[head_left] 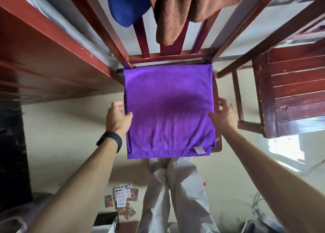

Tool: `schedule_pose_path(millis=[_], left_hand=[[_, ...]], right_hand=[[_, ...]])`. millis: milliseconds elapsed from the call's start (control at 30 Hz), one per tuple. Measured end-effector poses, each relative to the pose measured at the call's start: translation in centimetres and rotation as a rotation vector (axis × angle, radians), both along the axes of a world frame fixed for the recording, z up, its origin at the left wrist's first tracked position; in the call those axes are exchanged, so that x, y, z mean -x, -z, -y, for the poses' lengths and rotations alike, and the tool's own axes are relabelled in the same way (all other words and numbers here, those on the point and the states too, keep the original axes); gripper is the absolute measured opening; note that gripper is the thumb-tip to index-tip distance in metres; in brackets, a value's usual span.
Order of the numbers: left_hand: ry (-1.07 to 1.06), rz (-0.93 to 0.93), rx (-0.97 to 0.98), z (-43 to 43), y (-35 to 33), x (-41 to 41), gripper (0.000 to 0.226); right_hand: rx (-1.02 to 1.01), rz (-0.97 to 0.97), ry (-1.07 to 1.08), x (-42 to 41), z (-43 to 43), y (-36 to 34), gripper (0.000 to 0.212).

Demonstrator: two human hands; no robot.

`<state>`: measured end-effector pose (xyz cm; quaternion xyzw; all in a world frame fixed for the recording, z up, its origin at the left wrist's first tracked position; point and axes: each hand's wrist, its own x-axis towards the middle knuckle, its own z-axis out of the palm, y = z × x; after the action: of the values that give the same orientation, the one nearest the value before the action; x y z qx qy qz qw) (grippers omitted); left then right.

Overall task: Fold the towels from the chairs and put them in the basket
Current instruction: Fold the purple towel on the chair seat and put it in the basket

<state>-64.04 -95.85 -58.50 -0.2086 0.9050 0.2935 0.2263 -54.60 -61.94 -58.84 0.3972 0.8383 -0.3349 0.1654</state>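
Two hands flank a folded purple towel [168, 109] that lies flat on the seat of a red-brown wooden chair [168, 57]. The left hand [118, 117], with a black wristband [110, 141], and the right hand [223, 115] each rest a thumb on a side edge, fingers loosely spread and gripping nothing. A blue towel [126, 6] and a brown towel [177, 13] hang over the chair's back, a second chair [295, 92] stands to the right, and playing cards [123, 199] lie scattered on the floor.
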Motion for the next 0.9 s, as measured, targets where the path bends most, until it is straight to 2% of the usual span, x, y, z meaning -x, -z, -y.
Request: schedule_pose_path(millis=[100, 200, 333, 433, 533, 600, 767, 900], left_hand=[[-0.025, 0.167, 0.111, 0.6, 0.6, -6.5, 0.026], [-0.04, 0.302, 0.143, 1.0, 1.2, -11.0, 0.025], [-0.028, 0.288, 0.182, 1.2, 2.0, -11.6, 0.027], [0.06, 0.318, 0.249, 1.3, 2.1, -11.5, 0.026], [0.145, 0.331, 0.257, 1.6, 1.8, -10.6, 0.023], [0.131, 0.33, 0.227, 2.1, 1.5, -9.6, 0.022], [-0.081, 0.312, -0.094, 4.1, 0.7, -9.2, 0.006], [-0.12, 0.363, -0.11, 6.1, 0.8, -11.0, 0.016]], right_hand=[[0.023, 0.181, 0.092, -7.2, 1.8, 0.8, 0.039], [0.051, 0.334, 0.122, -11.8, 3.1, 1.8, 0.039], [0.111, 0.252, 0.281, -11.7, 3.6, 3.0, 0.027], [0.102, 0.215, 0.334, -11.4, 3.7, 3.4, 0.019], [0.09, 0.187, 0.391, -11.5, 3.9, 3.0, 0.023], [0.08, 0.157, 0.441, -11.5, 3.8, 2.4, 0.024], [0.167, 0.108, 0.519, -13.1, 4.5, 0.9, 0.023], [0.191, 0.131, 0.535, -15.3, 5.7, 1.2, 0.014]])
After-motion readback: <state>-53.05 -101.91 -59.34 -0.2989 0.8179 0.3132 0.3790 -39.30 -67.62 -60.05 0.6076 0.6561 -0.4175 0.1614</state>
